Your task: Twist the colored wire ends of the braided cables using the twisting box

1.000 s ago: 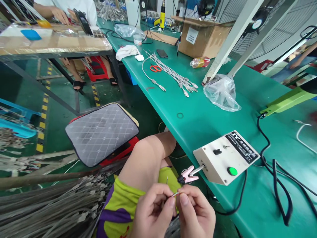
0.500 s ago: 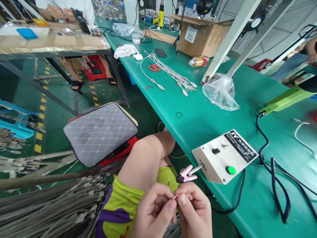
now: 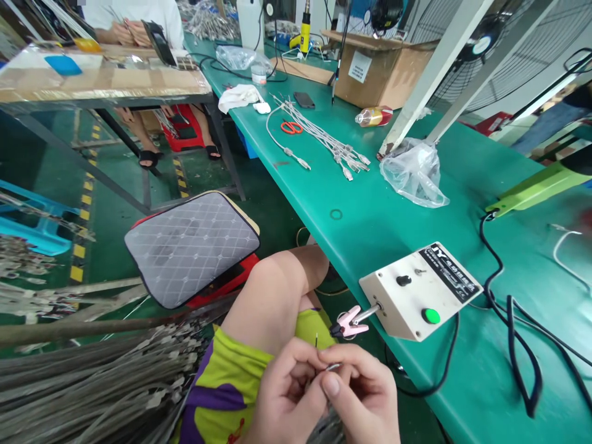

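Observation:
My left hand (image 3: 290, 390) and my right hand (image 3: 364, 390) meet low in the view, above my lap. Both are closed in a pinch on a thin wire (image 3: 333, 367), whose pale length shows between the thumbs. A dark wire end (image 3: 316, 340) sticks up behind the left fingers. The rest of the wire is hidden by my hands. Just beyond my fingertips, and apart from them, is a pink clip (image 3: 350, 324) with black tips, fixed to the shaft of a beige control box (image 3: 400, 308) with a black knob and a green button.
On the green table (image 3: 319, 200) lie white cables (image 3: 324, 135), orange-handled scissors (image 3: 291, 127), a plastic bag (image 3: 416, 171) and a bottle (image 3: 374, 116). A cushioned stool (image 3: 194, 246) stands left. Bundled cables (image 3: 115, 382) lie beside my leg. A co-worker's hands (image 3: 134, 32) are at the far table.
My right fingers have shifted over the wire and now lie closer against my left fingers. The view has swung slightly left. The box and clip stay in place.

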The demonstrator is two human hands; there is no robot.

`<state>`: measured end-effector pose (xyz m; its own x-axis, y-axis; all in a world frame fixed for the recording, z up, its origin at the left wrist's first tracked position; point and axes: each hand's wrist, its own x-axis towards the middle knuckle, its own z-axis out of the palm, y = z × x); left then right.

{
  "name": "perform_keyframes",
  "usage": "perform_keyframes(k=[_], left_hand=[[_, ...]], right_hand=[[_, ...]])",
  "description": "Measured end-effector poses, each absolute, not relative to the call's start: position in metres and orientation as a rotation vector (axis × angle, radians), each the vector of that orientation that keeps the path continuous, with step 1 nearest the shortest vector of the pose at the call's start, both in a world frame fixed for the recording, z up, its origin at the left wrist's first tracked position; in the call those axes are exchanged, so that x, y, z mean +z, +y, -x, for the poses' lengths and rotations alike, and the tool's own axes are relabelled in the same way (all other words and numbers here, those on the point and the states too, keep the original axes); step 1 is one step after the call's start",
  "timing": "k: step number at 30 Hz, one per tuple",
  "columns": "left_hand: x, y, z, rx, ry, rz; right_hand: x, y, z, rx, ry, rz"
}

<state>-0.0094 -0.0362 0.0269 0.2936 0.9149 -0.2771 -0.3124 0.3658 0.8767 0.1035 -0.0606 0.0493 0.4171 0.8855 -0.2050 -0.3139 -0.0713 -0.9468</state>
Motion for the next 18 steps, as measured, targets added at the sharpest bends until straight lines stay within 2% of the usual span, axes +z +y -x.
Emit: perform_keyframes(k=[6,13,18], left_hand=[[0.029,-0.033,0.009,0.933,0.937,-0.884],[0.022,-0.041,0.011,0.976,0.910,-0.877],[0.021,-0.043,0.010,1.026,0.883,-0.908]], right_hand=[[0.035,-0.063,-0.114,1.154,-0.596,1.180],[0.022,-0.074,-0.136,0.754,-0.661,1.198],[0.040,-0.071,-0.122,0.909,-0.699,1.334]])
